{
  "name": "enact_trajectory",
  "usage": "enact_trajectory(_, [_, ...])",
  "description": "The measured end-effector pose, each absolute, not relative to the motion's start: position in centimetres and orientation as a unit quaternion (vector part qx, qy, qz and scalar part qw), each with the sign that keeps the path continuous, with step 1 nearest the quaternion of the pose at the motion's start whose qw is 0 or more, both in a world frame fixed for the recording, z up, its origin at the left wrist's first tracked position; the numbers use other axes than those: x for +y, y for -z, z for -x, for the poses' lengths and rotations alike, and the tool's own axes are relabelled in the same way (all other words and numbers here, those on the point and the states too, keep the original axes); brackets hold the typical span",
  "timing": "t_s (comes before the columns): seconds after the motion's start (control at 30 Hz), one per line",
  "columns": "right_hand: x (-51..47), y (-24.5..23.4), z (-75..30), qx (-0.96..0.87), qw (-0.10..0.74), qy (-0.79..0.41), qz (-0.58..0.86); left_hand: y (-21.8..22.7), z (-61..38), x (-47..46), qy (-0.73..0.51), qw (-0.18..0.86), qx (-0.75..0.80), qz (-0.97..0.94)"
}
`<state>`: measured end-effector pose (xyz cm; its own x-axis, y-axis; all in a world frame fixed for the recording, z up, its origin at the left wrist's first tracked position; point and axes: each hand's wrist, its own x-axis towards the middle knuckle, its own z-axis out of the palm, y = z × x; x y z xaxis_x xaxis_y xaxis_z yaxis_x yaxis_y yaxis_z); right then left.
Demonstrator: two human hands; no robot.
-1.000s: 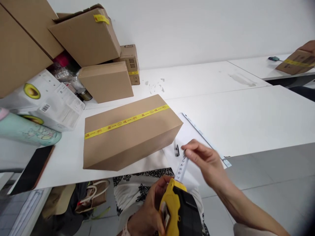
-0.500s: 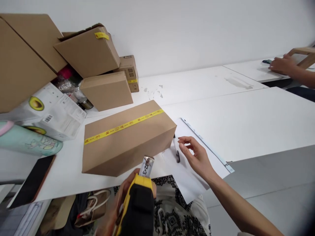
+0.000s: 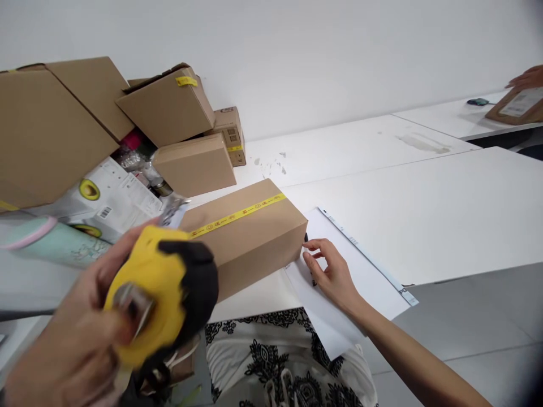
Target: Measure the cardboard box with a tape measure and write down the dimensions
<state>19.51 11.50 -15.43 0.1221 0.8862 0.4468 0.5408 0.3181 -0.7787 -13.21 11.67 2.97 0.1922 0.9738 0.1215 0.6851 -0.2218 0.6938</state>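
My left hand (image 3: 72, 333) grips a yellow and black tape measure (image 3: 159, 294), raised close to the camera and blurred. A short end of its metal blade (image 3: 173, 212) shows above the case, in front of the box's left part. A closed cardboard box (image 3: 250, 237) with yellow printed tape along its top lies before me. At its right corner my right hand (image 3: 333, 274) hovers over white paper (image 3: 369, 282), thumb and forefinger curved with a gap between them. Beneath those fingers lies a black pen (image 3: 313, 279), partly hidden by them.
Cardboard boxes (image 3: 169, 107) are stacked at the back left, beside a white carton with avocado pictures (image 3: 114, 192) and a mint bottle (image 3: 72, 243). A pale blue ruler strip (image 3: 365, 254) edges the paper. Far right, another person's hand (image 3: 528, 76) touches a brown package (image 3: 515, 107).
My left hand has lifted the tape measure up and left, turning its side toward me. My right hand has shifted slightly left over the pen. The other person's package has tilted.
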Motion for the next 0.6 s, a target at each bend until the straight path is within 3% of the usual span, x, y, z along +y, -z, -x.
enact_trajectory(0.13, [12.0, 17.4, -19.9, -0.627, 0.498, -0.17, 0.574, -6.4, 11.2, 17.1, -0.257, 0.422, 0.558, -0.667])
enact_trajectory(0.33, [12.9, 19.3, -20.7, -0.584, 0.496, -0.218, 0.605, -7.3, 9.7, 23.3, -0.123, 0.438, 0.518, -0.725])
enact_trajectory(0.47, [13.2, 19.3, -20.9, -0.584, 0.478, -0.236, 0.612, -7.2, 11.3, 23.4, -0.089, 0.371, 0.525, -0.761])
enact_trajectory(0.6, [13.1, 19.1, -20.8, -0.599, 0.456, -0.225, 0.618, -4.9, 12.1, 19.5, -0.149, 0.13, 0.545, -0.815])
